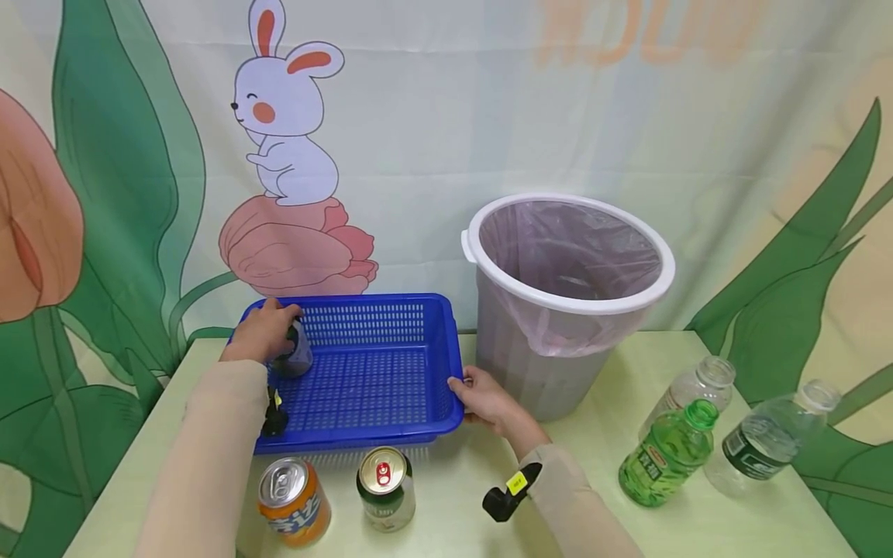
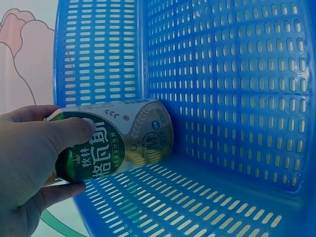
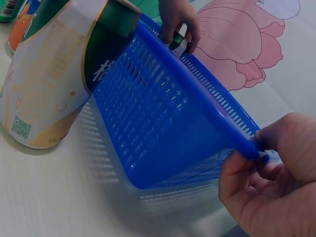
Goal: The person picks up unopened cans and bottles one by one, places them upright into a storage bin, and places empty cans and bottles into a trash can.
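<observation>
Inside the left end of a blue plastic basket (image 1: pixel 363 432), my left hand (image 1: pixel 261 332) grips a green, white and gold drink can (image 2: pixel 123 138) near its top. In the left wrist view the can's bottom end is right at the basket's slotted floor (image 2: pixel 232 94), beside the walls. My right hand (image 1: pixel 488 399) pinches the basket's rim at its right end; the right wrist view shows thumb and fingers around the rim's edge (image 3: pixel 217 113).
Before the basket stand an orange can (image 1: pixel 294 502) and another green and gold can (image 1: pixel 386 490). A grey lined trash bin (image 1: pixel 544 372) stands behind my right hand. To the right are a green bottle (image 1: pixel 666 457) and two clear bottles (image 1: pixel 767 438). A printed curtain (image 1: pixel 418 155) hangs behind.
</observation>
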A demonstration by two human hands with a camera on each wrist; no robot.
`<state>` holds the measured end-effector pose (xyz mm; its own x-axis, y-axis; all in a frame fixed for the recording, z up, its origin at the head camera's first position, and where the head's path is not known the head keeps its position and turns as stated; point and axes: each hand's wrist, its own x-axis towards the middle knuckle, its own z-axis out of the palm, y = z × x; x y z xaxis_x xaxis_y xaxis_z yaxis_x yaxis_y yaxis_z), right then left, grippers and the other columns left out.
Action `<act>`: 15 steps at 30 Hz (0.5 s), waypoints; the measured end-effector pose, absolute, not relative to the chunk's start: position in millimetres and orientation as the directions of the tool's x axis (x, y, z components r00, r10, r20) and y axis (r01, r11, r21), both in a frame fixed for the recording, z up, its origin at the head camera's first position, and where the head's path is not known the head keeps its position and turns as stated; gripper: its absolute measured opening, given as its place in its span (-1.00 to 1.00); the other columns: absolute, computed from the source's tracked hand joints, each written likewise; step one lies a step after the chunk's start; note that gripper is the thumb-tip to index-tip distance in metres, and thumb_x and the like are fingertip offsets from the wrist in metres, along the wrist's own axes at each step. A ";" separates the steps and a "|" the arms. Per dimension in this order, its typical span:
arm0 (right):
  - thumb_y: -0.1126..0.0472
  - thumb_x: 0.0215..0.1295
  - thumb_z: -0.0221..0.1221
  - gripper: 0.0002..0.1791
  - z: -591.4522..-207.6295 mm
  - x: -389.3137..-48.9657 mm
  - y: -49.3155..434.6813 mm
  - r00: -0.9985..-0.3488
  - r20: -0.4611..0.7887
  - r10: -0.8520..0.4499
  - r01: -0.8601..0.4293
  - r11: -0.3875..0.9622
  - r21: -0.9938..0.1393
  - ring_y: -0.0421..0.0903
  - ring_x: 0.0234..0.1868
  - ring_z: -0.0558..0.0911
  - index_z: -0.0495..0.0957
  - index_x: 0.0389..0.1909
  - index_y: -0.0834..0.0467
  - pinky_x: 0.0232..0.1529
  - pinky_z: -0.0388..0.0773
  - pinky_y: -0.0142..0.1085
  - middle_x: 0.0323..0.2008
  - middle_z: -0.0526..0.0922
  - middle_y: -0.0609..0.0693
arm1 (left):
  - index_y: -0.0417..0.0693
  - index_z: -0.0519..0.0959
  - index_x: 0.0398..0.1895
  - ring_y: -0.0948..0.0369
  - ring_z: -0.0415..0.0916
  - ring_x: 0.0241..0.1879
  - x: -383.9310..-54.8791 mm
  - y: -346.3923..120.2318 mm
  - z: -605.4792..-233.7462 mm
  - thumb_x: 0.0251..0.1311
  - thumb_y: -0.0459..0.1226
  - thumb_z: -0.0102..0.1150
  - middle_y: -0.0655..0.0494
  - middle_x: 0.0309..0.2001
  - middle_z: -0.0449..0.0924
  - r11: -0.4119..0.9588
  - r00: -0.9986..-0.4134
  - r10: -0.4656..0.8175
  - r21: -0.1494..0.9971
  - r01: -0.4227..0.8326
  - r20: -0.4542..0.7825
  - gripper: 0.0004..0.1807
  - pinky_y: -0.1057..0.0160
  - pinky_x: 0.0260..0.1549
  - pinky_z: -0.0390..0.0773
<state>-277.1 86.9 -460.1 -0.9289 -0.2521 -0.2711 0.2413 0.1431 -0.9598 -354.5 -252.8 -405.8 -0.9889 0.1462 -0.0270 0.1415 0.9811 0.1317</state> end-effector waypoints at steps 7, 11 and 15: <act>0.23 0.40 -0.09 -0.78 -460.6 -277.0 87.0 -0.929 -0.272 -0.250 0.242 0.142 -0.960 -0.15 -0.45 0.57 0.30 -0.09 0.32 -0.45 0.58 -0.30 -0.20 0.56 0.27 | -0.17 0.33 0.19 -0.38 0.25 0.06 -356.3 -253.4 -406.9 0.04 -0.38 0.26 -0.44 0.08 0.23 0.982 -0.989 0.148 0.123 0.145 -0.014 -0.40 -0.37 -0.03 0.29; 0.23 0.40 -0.09 -0.76 -460.2 -277.3 87.3 -0.929 -0.274 -0.249 0.242 0.151 -0.958 -0.15 -0.45 0.58 0.30 -0.07 0.33 -0.43 0.59 -0.28 -0.20 0.56 0.26 | -0.16 0.33 0.19 -0.38 0.24 0.05 -357.2 -253.6 -408.0 0.04 -0.38 0.26 -0.43 0.09 0.20 0.980 -0.989 0.145 0.136 0.143 -0.004 -0.42 -0.37 -0.03 0.29; 0.23 0.40 -0.09 -0.76 -460.5 -277.4 87.4 -0.929 -0.273 -0.249 0.242 0.147 -0.959 -0.15 -0.45 0.58 0.30 -0.07 0.33 -0.43 0.59 -0.29 -0.21 0.57 0.26 | -0.15 0.33 0.18 -0.38 0.22 0.06 -358.6 -253.7 -408.8 0.05 -0.39 0.25 -0.42 0.11 0.17 0.979 -0.991 0.135 0.155 0.133 -0.005 -0.42 -0.38 -0.03 0.29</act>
